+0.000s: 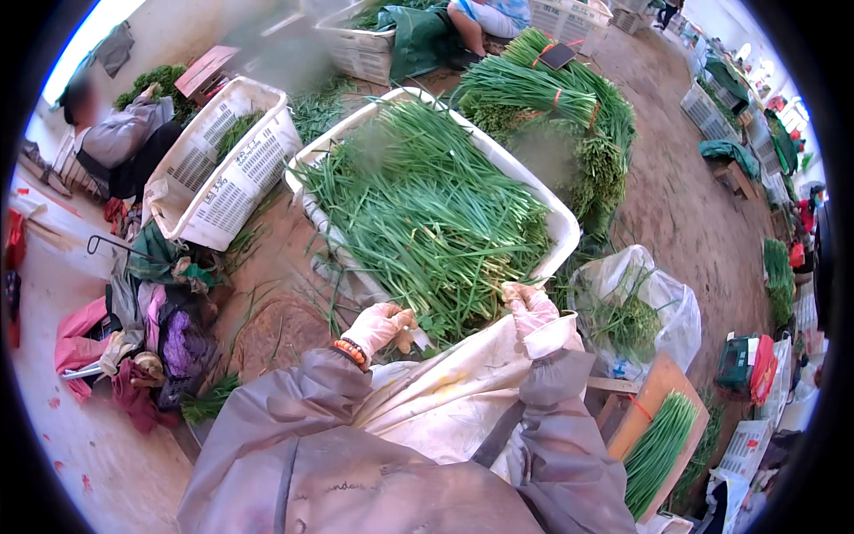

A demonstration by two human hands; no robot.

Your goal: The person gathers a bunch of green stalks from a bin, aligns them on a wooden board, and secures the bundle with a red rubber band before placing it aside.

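A packed-earth floor point(667, 196) runs through a long, cluttered workroom. Nearest is the pale apron point(436, 405) over the person's lap; to the right, a banded bundle point(663, 449) of long green leaves lies on a tilted wooden board point(687, 378).

Just ahead, the left hand point(380, 327), gloved, is curled by the crate's near edge, and the right hand point(529, 307), gloved too, is at the stalk ends near the right corner. The hands are apart from each other; whether either is closed on any stalks, I cannot tell. Between and beyond them, loose leaves point(418, 196) fill the white crate point(567, 233) in a tangled heap, so much sorting and tying seems left.

A clear plastic bag point(680, 311) with some greens sits right of the crate. Farther on, a tall stack of bundles point(534, 80), several visibly banded, looks like the finished share. At far left, beyond another white crate point(276, 133) partly filled with greens, a co-worker point(133, 129) sits.
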